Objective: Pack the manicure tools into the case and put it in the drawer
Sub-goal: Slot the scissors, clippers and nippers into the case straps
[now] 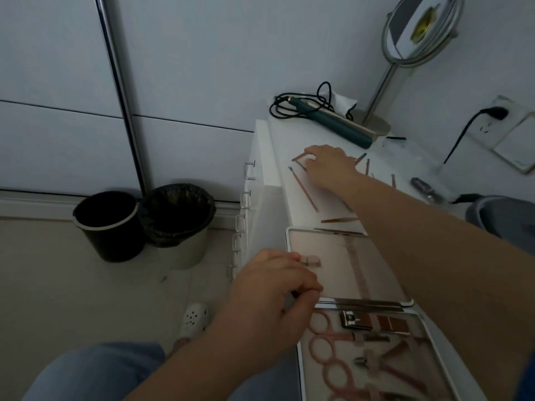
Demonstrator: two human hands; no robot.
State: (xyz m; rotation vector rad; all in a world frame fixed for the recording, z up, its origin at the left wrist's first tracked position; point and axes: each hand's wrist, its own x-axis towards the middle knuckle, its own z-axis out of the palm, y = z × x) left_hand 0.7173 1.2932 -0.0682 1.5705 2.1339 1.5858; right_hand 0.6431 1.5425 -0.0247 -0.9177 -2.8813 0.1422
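Packing step: right hand (327, 166) at dresser (262, 204) far edge, fingers curled pinching thin tool (299, 157). Left hand (275, 296) loosely curled at open case (292, 241) edge, hold unclear. Next: carry tool into case slot.

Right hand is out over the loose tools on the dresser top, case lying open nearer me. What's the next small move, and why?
Probably close the right hand on the short rose-gold tool under its fingertips and carry it back to the open case. Several slim tools, like the long pusher, lie loose on the dresser top, while the case's tray already holds scissors and clippers.
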